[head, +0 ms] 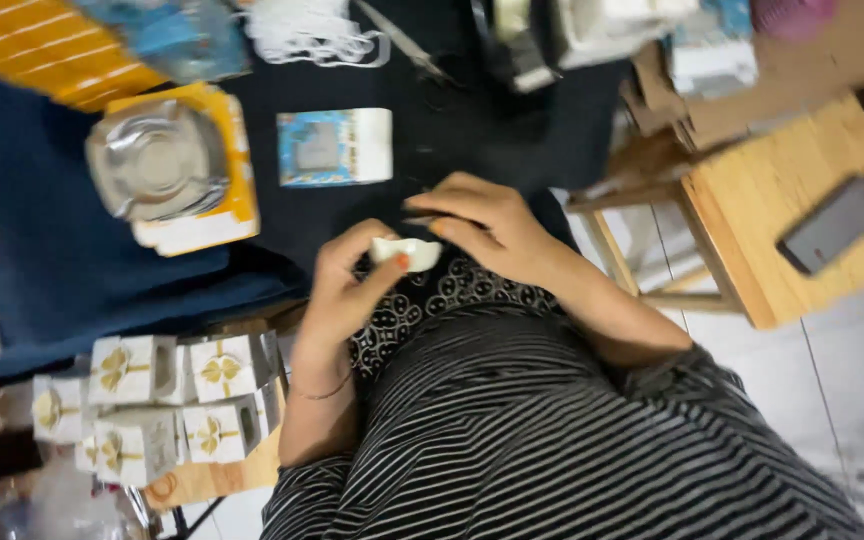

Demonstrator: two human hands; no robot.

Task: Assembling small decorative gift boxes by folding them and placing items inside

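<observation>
Between both hands — left hand (347,290) and right hand (482,225) pinching it — sits a small white folded piece (405,252), unfinished beside the left wrist's finished white gold-bowed boxes (162,400).

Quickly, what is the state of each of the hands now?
Left hand: closed, pinching a small white piece.
Right hand: fingers bent over the same piece; its grip cannot be told.

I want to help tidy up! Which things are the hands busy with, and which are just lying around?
In use:
left hand and right hand, both on the small white piece

Lying about:
glass ashtray
blue-and-white box
white gift boxes with gold bows
phone on the wooden stool
scissors
</observation>
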